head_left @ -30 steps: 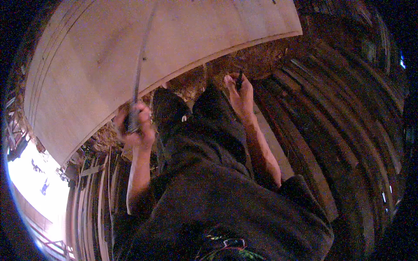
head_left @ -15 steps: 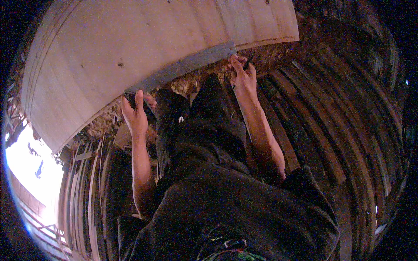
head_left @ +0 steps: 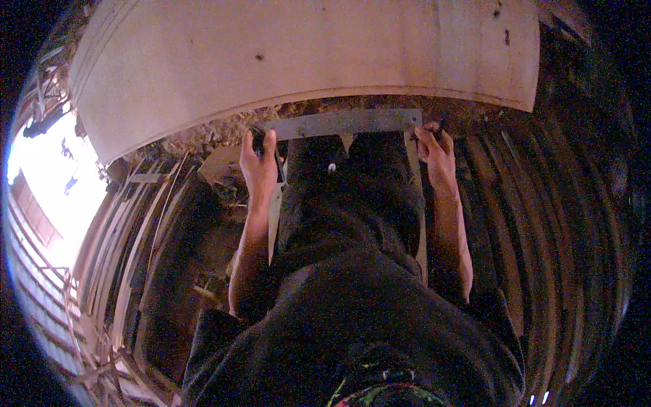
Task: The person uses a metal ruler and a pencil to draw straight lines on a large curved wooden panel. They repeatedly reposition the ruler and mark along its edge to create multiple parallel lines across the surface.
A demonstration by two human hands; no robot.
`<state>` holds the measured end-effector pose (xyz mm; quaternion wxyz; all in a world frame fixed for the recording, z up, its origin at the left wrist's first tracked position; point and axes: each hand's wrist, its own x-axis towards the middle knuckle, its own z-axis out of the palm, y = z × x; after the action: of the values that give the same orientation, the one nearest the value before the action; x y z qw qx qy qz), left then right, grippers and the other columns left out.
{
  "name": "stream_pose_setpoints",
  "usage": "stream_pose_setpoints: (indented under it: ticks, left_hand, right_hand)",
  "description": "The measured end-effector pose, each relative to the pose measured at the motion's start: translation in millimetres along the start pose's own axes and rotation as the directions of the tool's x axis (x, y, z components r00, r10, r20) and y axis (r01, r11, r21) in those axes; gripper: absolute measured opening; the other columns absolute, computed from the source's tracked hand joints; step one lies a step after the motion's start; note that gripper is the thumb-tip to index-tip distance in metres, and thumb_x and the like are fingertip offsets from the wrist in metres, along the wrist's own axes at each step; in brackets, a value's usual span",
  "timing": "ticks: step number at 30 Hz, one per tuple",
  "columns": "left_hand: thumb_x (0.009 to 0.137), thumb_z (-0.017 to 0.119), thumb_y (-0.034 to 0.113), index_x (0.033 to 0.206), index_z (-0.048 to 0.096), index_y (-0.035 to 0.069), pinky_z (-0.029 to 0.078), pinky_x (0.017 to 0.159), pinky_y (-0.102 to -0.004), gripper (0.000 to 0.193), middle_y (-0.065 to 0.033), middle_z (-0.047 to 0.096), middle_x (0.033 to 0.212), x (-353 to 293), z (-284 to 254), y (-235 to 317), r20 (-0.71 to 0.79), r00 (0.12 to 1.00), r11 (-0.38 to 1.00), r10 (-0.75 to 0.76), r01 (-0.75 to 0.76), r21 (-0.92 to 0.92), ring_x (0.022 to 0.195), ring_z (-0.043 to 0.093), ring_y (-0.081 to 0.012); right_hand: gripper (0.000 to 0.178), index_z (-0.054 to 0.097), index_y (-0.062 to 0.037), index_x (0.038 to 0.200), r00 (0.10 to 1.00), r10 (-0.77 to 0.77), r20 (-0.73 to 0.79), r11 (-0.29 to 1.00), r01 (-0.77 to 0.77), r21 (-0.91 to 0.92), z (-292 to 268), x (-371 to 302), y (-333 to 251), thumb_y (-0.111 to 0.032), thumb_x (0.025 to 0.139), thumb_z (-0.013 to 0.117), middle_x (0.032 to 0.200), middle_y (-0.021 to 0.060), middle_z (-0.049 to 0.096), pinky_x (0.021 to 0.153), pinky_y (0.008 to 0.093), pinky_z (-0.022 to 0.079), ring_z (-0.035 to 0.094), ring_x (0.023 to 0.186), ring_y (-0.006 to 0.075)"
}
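A long flat grey metal blade, with a small hole near its right end, spans between my two hands in front of my knees. My left hand is closed around its left end, where a dark crosspiece sticks out toward me like the stock of a try square. At the other end, my right hand pinches the blade's corner. A dark pen-like stick pokes out from between its fingers. Just beyond the blade lies a broad pale wooden board, apart from it in the picture.
Wood shavings and debris lie under the board's near edge. Long timber strips run along my right side, and more slats lie on my left. Bright daylight comes in at the far left.
The blade, which lay over the board's near edge, is now off it and closer to my body, with both hands still on it. The whole view has also shifted.
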<state>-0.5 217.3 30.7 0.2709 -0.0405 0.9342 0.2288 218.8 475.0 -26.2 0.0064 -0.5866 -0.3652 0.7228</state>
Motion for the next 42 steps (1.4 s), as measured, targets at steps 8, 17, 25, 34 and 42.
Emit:
stream_pose_setpoints:
  ticks: [8,17,25,34,42]
  left_hand:
    - [0.089,0.073,0.052,0.141,0.046,-0.013,0.032,0.118,-0.0468,0.088,-0.0323,0.045,0.148,-2,9,2,-0.167,0.981,0.99,0.102,-0.083,0.116,0.14,0.042,-0.0431]
    - [0.084,0.079,0.05,0.135,0.049,-0.017,0.039,0.112,-0.0453,0.09,-0.0325,0.054,0.14,42,11,24,-0.24,0.937,0.966,0.255,-0.234,0.114,0.134,0.051,-0.0418]
    - [0.079,0.084,0.051,0.136,0.051,-0.015,0.04,0.111,-0.0441,0.094,-0.0311,0.054,0.141,66,14,28,-0.197,0.95,0.969,0.242,-0.224,0.108,0.133,0.052,-0.039]
    - [0.079,0.085,0.048,0.135,0.052,-0.014,0.044,0.108,-0.0419,0.09,-0.0286,0.06,0.133,62,18,40,-0.185,0.959,0.976,0.215,-0.216,0.013,0.126,0.057,-0.0358]
    - [0.08,0.087,0.04,0.135,0.052,-0.014,0.049,0.1,-0.0391,0.085,-0.0261,0.064,0.127,59,23,44,-0.221,0.935,0.96,0.277,-0.28,0.017,0.118,0.062,-0.0306]
  right_hand:
    - [0.022,0.069,-0.0151,0.112,0.992,-0.117,-0.042,0.955,0.124,0.269,4,11,12,-0.032,0.098,0.067,0.119,0.0014,0.066,0.075,0.0243,0.039,0.053,0.088,0.0057]
    - [0.018,0.068,-0.0125,0.095,0.968,-0.202,-0.15,0.962,0.225,0.156,48,18,-34,-0.029,0.095,0.074,0.082,-0.0057,0.063,0.057,0.0241,0.035,0.048,0.065,0.0052]
    - [0.027,0.071,-0.0036,0.093,0.945,-0.28,-0.168,0.949,0.247,-0.196,45,24,-54,-0.03,0.098,0.07,0.089,0.0027,0.072,0.075,0.0283,0.05,0.063,0.079,0.0114]
    - [0.031,0.069,-0.0061,0.082,0.918,-0.385,-0.094,0.901,0.353,-0.252,37,29,-55,-0.033,0.097,0.07,0.079,-0.0035,0.066,0.069,0.0254,0.042,0.054,0.075,0.0076]
    - [0.031,0.069,-0.0058,0.082,0.92,-0.381,-0.097,0.902,0.346,-0.259,32,29,-54,-0.032,0.099,0.067,0.077,-0.0019,0.066,0.07,0.0259,0.043,0.056,0.074,0.0086]
